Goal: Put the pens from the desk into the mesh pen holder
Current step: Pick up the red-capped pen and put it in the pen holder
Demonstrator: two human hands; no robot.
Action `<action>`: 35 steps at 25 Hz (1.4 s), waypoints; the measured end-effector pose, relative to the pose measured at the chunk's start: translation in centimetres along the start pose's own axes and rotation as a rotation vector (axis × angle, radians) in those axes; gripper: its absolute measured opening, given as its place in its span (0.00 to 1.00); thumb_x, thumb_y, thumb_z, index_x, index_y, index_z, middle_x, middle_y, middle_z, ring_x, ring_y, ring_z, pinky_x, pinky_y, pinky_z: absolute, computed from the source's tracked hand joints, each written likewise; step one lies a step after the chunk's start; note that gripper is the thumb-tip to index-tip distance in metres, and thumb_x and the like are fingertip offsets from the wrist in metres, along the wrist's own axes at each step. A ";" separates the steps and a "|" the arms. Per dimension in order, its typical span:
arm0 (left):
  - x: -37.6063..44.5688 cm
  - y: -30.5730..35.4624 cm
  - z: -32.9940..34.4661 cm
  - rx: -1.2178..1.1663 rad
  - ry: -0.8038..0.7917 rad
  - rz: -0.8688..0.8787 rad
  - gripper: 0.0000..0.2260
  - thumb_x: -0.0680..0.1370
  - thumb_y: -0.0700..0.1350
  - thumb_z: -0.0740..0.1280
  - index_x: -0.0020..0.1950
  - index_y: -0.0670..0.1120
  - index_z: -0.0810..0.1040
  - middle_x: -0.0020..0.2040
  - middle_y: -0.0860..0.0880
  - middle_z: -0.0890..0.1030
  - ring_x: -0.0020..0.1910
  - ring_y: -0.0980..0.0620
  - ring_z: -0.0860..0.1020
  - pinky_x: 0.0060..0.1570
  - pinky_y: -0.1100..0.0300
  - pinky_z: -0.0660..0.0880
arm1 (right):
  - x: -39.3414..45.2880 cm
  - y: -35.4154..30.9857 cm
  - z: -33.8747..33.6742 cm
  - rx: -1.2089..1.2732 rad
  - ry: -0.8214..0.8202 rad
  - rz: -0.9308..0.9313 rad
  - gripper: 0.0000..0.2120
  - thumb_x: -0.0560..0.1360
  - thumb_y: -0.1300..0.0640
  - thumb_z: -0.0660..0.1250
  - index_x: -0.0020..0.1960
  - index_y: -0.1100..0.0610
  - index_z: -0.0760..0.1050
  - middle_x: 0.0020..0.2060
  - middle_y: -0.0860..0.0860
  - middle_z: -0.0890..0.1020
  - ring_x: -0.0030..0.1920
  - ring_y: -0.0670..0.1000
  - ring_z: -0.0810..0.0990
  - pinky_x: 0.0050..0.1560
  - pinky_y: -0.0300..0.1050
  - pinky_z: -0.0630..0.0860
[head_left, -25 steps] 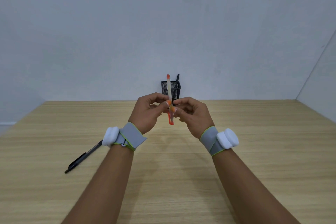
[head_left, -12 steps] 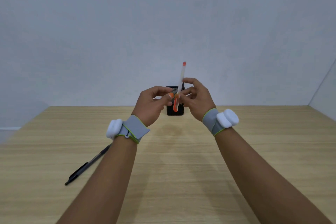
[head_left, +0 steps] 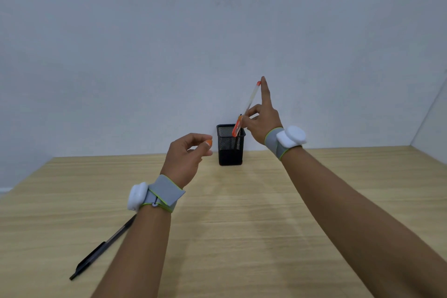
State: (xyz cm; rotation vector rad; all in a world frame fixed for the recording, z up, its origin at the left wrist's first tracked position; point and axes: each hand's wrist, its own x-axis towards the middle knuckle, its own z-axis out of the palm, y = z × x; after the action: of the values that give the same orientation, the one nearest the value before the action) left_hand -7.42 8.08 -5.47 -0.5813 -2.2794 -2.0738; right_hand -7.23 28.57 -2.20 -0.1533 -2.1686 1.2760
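Holding an orange-capped pen [head_left: 249, 105] above the mesh pen holder [head_left: 230, 144], the right hand [head_left: 262, 120] pinches the clear barrel between thumb and curled fingers, while the index finger [head_left: 265, 91] stretches up along the barrel almost to the orange end plug. The pen is tilted, top end leaning right and away, orange cap pointing down; the cap sits at the holder's rim on its right side, and whether its tip is already inside the opening or only in front of it cannot be told from this view. A thin dark stick shows just behind the cap at the rim, probably another pen standing in the holder; too small to confirm. The holder is black, square in section, upright, standing on the wooden desk [head_left: 242, 225] close to the pale wall [head_left: 217, 31] at the far edge. The left hand [head_left: 186, 155] hangs in the air to the left of the holder, near it but apart, fingers loosely curled with thumb and forefinger parted; it grips nothing, and an orange-painted nail shows at a fingertip. A black pen [head_left: 96, 253] lies flat on the desk at the near left, slanting from lower left to upper right, its upper end passing behind the left forearm, well apart from the holder. Both wrists carry grey straps edged in green, each with a white rounded unit: left wristband [head_left: 157, 196], right wristband [head_left: 285, 140]. The bare forearms reach in from the bottom edge.
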 end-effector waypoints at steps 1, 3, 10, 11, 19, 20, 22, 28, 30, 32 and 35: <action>0.0 -0.3 0.0 0.006 0.000 -0.002 0.06 0.76 0.43 0.67 0.51 0.46 0.81 0.53 0.47 0.83 0.46 0.52 0.84 0.43 0.61 0.74 | 0.3 0.1 0.1 -0.024 -0.005 0.001 0.50 0.70 0.63 0.68 0.74 0.36 0.38 0.36 0.52 0.82 0.38 0.54 0.84 0.37 0.33 0.77; 0.1 -0.9 0.1 0.012 0.000 -0.012 0.06 0.76 0.43 0.67 0.51 0.46 0.82 0.53 0.47 0.83 0.45 0.52 0.84 0.44 0.60 0.74 | 0.9 0.4 0.2 -0.053 -0.006 0.002 0.51 0.69 0.64 0.68 0.74 0.36 0.38 0.38 0.53 0.83 0.38 0.55 0.85 0.35 0.31 0.75; 1.2 -1.4 -0.3 0.021 0.001 -0.012 0.06 0.76 0.43 0.67 0.50 0.46 0.82 0.52 0.48 0.83 0.45 0.52 0.84 0.45 0.59 0.74 | 2.0 1.6 0.9 -0.084 0.062 0.032 0.48 0.69 0.63 0.69 0.74 0.35 0.45 0.37 0.53 0.84 0.38 0.50 0.83 0.33 0.27 0.70; 1.3 -1.5 -0.4 0.024 0.004 -0.010 0.06 0.76 0.43 0.67 0.50 0.46 0.82 0.51 0.49 0.83 0.45 0.52 0.84 0.46 0.59 0.75 | 2.2 1.7 1.0 -0.079 0.087 0.031 0.47 0.68 0.63 0.69 0.74 0.36 0.45 0.36 0.54 0.84 0.39 0.49 0.82 0.35 0.28 0.69; 1.9 -1.7 -1.1 0.036 0.026 0.008 0.05 0.76 0.43 0.67 0.49 0.46 0.82 0.50 0.49 0.83 0.44 0.53 0.84 0.48 0.56 0.75 | 3.0 2.2 1.7 -0.036 0.128 0.033 0.43 0.70 0.64 0.67 0.73 0.35 0.51 0.38 0.52 0.82 0.38 0.53 0.84 0.33 0.29 0.71; 1.9 -1.7 -1.1 0.042 0.027 0.010 0.05 0.76 0.43 0.67 0.49 0.46 0.82 0.50 0.49 0.83 0.44 0.53 0.84 0.49 0.55 0.75 | 3.0 2.2 1.7 -0.052 0.119 0.030 0.42 0.70 0.64 0.67 0.73 0.35 0.52 0.37 0.51 0.82 0.37 0.52 0.83 0.32 0.28 0.71; 1.9 -1.9 -1.2 0.040 0.032 0.009 0.05 0.76 0.42 0.67 0.49 0.46 0.82 0.49 0.49 0.83 0.44 0.52 0.84 0.48 0.56 0.75 | 2.9 2.5 1.9 -0.081 0.105 0.033 0.41 0.70 0.63 0.67 0.72 0.35 0.54 0.35 0.50 0.82 0.38 0.51 0.82 0.35 0.29 0.72; 2.0 -2.1 -1.5 0.049 0.041 0.006 0.04 0.75 0.42 0.67 0.46 0.48 0.82 0.47 0.51 0.83 0.43 0.52 0.84 0.46 0.57 0.74 | 2.4 3.9 2.3 -0.152 0.047 0.028 0.33 0.70 0.63 0.67 0.69 0.41 0.64 0.29 0.44 0.80 0.32 0.37 0.78 0.40 0.27 0.73; 1.9 -2.2 -1.4 0.054 0.030 0.004 0.04 0.75 0.42 0.67 0.45 0.49 0.81 0.46 0.51 0.82 0.43 0.52 0.84 0.47 0.56 0.74 | 2.4 4.2 2.3 -0.175 0.045 0.026 0.30 0.70 0.63 0.67 0.67 0.42 0.67 0.30 0.44 0.80 0.33 0.37 0.78 0.40 0.29 0.73; 2.0 -2.3 -1.5 0.054 0.029 0.000 0.04 0.75 0.42 0.67 0.45 0.49 0.81 0.45 0.51 0.82 0.43 0.51 0.84 0.47 0.56 0.74 | 2.4 4.6 2.4 -0.201 0.050 0.034 0.24 0.70 0.62 0.67 0.62 0.44 0.72 0.33 0.47 0.82 0.37 0.45 0.80 0.44 0.40 0.77; 2.1 -2.5 -1.8 0.055 0.042 -0.006 0.04 0.75 0.42 0.67 0.45 0.48 0.81 0.45 0.50 0.82 0.43 0.51 0.84 0.46 0.56 0.74 | 2.5 4.9 2.7 -0.229 0.047 0.058 0.11 0.72 0.59 0.66 0.52 0.49 0.78 0.33 0.47 0.80 0.39 0.50 0.79 0.42 0.41 0.75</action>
State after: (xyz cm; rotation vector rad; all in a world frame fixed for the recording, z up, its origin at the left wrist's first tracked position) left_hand -10.46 6.78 -7.10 -0.5247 -2.3098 -1.9981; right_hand -11.72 30.15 -6.07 -0.3380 -2.2793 1.0408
